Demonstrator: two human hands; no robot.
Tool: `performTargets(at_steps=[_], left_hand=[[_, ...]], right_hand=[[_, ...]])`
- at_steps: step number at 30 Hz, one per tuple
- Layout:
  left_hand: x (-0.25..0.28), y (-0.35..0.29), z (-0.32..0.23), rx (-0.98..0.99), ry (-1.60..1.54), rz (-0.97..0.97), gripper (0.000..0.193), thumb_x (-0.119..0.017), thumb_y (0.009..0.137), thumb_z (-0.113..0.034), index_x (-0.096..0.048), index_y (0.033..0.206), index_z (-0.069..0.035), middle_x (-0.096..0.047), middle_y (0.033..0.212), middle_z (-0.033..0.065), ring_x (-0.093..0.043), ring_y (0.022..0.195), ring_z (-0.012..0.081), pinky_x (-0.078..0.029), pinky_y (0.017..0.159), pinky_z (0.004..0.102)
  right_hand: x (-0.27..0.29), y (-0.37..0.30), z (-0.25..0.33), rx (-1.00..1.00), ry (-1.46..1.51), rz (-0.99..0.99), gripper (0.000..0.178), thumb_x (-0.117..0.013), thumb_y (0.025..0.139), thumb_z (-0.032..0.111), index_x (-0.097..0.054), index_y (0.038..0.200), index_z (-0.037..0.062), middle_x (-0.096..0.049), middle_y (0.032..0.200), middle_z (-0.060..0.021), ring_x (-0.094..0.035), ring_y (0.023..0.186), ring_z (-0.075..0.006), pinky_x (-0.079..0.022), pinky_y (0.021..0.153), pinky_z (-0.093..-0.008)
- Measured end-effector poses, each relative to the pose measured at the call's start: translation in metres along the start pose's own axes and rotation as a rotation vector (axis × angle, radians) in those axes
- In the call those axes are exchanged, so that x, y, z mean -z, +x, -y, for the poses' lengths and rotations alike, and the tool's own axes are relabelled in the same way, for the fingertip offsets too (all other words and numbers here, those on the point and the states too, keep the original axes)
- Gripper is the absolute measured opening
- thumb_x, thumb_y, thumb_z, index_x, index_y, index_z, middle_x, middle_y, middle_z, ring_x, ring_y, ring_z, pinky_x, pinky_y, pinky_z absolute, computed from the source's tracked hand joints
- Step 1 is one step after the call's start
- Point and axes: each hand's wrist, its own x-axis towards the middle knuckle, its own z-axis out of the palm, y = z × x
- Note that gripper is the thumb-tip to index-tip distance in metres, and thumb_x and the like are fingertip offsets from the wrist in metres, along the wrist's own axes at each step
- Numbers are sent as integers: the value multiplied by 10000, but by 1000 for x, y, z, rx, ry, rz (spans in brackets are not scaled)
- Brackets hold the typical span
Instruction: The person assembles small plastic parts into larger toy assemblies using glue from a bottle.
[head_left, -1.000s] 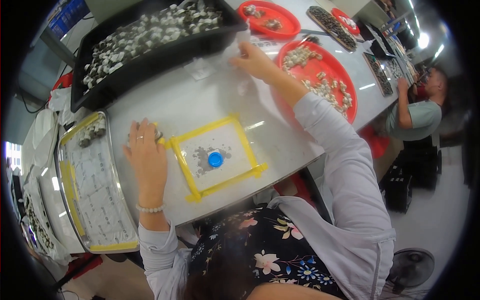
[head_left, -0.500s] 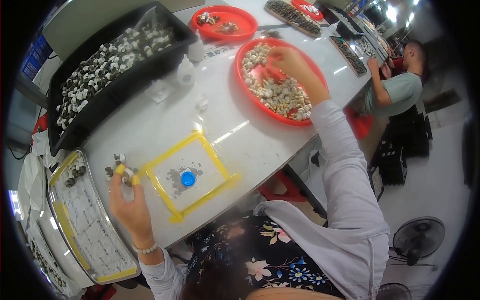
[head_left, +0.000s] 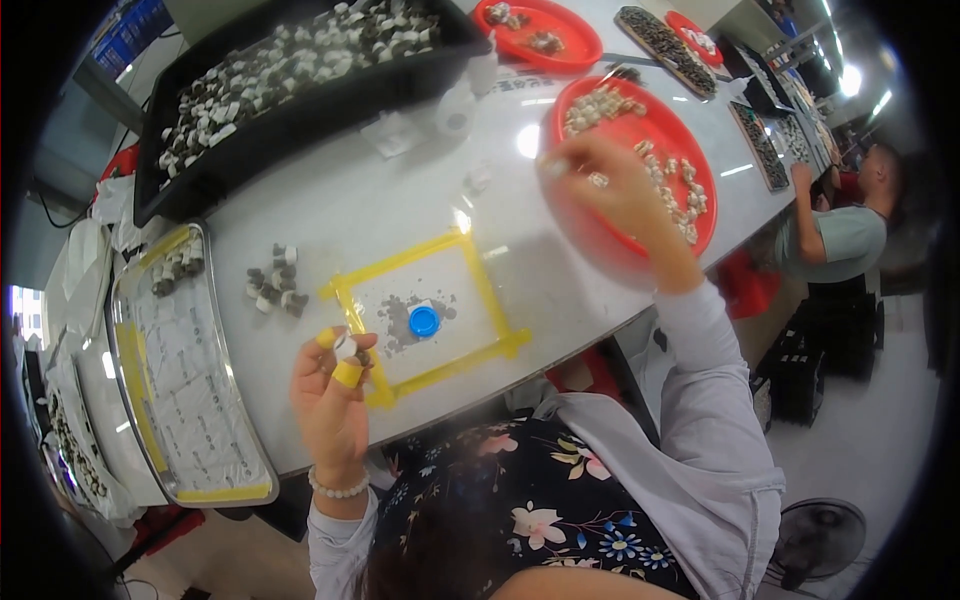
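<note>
- left hand [head_left: 333, 400] is raised just above the near edge of the white table [head_left: 330, 215], fingers curled in and pinching a small dark and white part [head_left: 352, 352] between the tips; two fingertips wear yellow finger cots [head_left: 347, 374]
- that hand sits right at the near-left corner of the yellow tape square [head_left: 425, 315] stuck on the table, and a blue cap [head_left: 424, 321] lies in the middle of the square on some dark specks
- right hand [head_left: 610, 185] is stretched out over the near rim of the big red tray [head_left: 640, 140], fingers bunched narrow around something small and pale, too blurry to say what it is
- the red tray holds a scatter of small pale and dark parts [head_left: 672, 185], mostly on the far and right side
- a little cluster of the same dark and white parts [head_left: 273, 285] sits on the table left of the tape square, well apart from the left hand
- to the left there's a clear tray [head_left: 175, 370] with yellow edging, a few parts in its far end
- a black bin [head_left: 290, 85] full of parts runs along the far side
- another person in a green shirt [head_left: 840, 235] works at the right end of the table
</note>
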Motion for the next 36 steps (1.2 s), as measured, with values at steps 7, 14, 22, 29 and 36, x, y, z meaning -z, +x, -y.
performTargets(at_steps=[7,14,22,29,36], left_hand=[[-3,-5,13,177,-262,61,299,-516,890,-74,-495,1178,6,-603,954,124,-567,794,160,-467,731,260],[1,-10,21,198,-236,19,363,-548,857,-43,-449,1206,-28,-599,965,138,-621,841,227,-525,756,335],[2,-7,30,169,-255,31,351,-608,784,28,-513,1119,-13,-598,984,138,-608,838,205,-500,772,327],[5,-10,35,118,-219,68,360,-605,765,63,-540,1115,11,-601,959,116,-588,820,175,-483,740,304],[4,-12,31,101,-160,62,325,-595,788,41,-537,1108,29,-605,945,118,-601,804,208,-494,732,332]], right_hand=[[-71,-33,28,336,-195,387,180,-614,719,71,-587,893,36,-531,781,-99,-539,727,-239,-449,646,-317],[-71,-32,36,314,-140,410,223,-658,693,40,-593,906,56,-544,829,-92,-540,769,-254,-455,690,-332],[-71,-29,19,518,-151,424,252,-666,704,34,-616,950,50,-574,875,-81,-534,849,-244,-449,750,-323],[-78,-30,24,539,-250,322,215,-667,712,43,-627,924,40,-581,868,-92,-551,797,-243,-458,722,-327],[-82,-35,35,285,111,376,216,-674,707,25,-622,917,24,-593,869,-107,-578,791,-251,-472,690,-318]])
